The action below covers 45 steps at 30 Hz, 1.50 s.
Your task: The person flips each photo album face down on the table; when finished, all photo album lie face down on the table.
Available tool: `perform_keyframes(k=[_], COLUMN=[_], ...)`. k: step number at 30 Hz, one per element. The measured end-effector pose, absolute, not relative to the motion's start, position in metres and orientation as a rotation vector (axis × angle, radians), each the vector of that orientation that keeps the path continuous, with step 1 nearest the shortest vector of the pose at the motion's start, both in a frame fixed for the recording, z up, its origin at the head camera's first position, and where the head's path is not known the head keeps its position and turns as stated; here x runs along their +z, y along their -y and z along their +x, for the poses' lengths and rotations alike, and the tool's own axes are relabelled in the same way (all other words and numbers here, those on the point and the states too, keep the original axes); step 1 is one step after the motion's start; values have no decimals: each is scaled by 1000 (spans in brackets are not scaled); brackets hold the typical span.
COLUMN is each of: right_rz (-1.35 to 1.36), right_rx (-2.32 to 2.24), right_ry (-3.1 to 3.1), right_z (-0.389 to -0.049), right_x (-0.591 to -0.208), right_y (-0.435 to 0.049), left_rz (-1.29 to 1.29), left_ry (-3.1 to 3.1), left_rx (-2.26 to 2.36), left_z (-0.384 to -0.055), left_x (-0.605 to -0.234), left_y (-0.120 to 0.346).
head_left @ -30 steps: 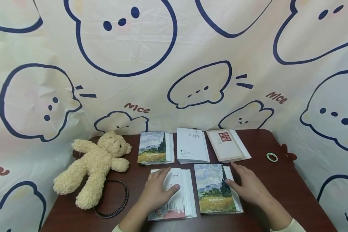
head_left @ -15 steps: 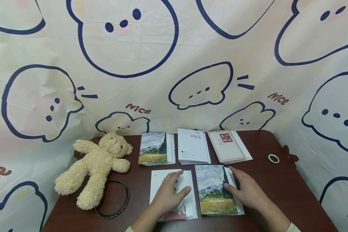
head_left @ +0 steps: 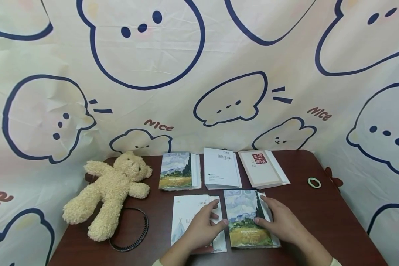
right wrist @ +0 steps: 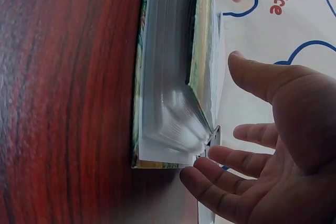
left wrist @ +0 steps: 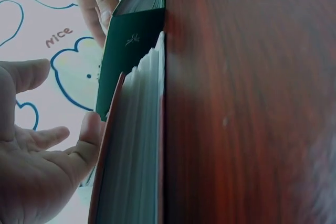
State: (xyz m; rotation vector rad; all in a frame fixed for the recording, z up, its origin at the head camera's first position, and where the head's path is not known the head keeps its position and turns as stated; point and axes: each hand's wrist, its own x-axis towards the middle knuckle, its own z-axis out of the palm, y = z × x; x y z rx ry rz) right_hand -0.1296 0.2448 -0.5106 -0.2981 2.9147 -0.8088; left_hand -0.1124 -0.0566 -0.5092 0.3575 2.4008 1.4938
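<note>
left hand (head_left: pixel 201 229) has shifted right over the front white album (head_left: pixel 183 212); it and right hand (head_left: pixel 282 221) now flank the front painted album (head_left: pixel 241 221), grips wide, empty.

Photo album with blue, green and gold landscape cover (head_left: pixel 242 220): lies face up on the reddish-brown wooden table (head_left: pixel 330 212), pale sleeves (right wrist: pixel 165 66) jutting at right. White rectangular album with tent drawing (head_left: pixel 184 214): lies just left, face up, partly hidden.
</note>
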Motion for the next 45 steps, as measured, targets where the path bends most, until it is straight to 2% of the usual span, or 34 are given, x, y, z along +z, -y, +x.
perform_keyframes(k=[14, 24, 33, 45], right_rz=[-335, -348, -344, -339], right_rx=[-776, -725, -717, -778], right_ry=[-2910, -2895, -2877, -2828], right_z=[-127, -125, -125, -126], right_x=[-514, -511, -510, -506], right_y=[-241, -236, -235, -234], left_rz=[344, 223, 121, 155], left_ry=[-2222, -2067, -1958, -1882], left_rx=[1555, 1732, 1842, 1888], left_z=[-110, -108, -105, -106], left_x=[-514, -518, -519, -511], left_y=[38, 31, 32, 39])
